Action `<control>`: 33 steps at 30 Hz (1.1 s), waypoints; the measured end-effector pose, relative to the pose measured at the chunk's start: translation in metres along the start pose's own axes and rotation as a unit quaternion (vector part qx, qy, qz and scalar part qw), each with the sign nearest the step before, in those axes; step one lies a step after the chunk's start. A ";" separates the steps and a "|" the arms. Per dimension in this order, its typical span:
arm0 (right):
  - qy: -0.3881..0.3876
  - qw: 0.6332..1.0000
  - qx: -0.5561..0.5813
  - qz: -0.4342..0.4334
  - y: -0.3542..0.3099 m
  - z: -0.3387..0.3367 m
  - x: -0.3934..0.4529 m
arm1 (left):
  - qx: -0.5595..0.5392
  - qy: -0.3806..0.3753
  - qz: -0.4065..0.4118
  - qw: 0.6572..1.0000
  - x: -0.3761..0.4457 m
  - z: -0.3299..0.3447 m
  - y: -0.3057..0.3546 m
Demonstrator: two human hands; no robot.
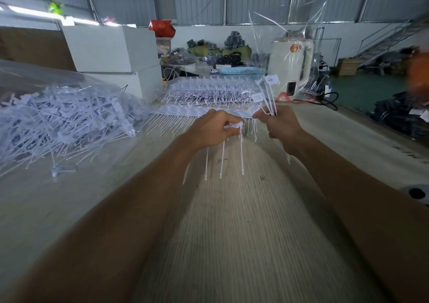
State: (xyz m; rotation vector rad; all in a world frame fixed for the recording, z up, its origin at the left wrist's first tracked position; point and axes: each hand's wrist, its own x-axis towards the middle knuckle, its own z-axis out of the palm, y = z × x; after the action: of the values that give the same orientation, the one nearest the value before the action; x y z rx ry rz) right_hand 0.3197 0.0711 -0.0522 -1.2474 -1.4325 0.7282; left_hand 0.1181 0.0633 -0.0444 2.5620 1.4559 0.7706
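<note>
My left hand (pixel 212 130) grips a few white plastic tag ties (pixel 223 161) by their heads; their thin tails hang down toward the wooden table (pixel 232 221). My right hand (pixel 279 126) holds a bunch of the same ties (pixel 267 91), their labelled heads fanning upward. Both hands hover close together above a flat row of joined ties (pixel 185 112) lying on the table.
A big loose heap of ties under clear plastic (pixel 58 117) fills the left. Stacked tie strips (pixel 209 91) lie behind the hands. White boxes (pixel 111 49), a blue basket (pixel 239 71) and a white appliance (pixel 290 63) stand farther back. The table's right edge drops to a green floor.
</note>
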 end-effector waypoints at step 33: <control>-0.176 0.981 -0.014 0.080 -0.011 0.005 -0.013 | -0.076 0.029 -0.003 0.997 0.004 0.006 0.002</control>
State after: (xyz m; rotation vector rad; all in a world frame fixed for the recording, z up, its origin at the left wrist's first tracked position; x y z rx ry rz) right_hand 0.3102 0.0570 -0.0474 -1.3105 -1.6427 1.0843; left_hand 0.1242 0.0659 -0.0472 2.4406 1.3633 0.9250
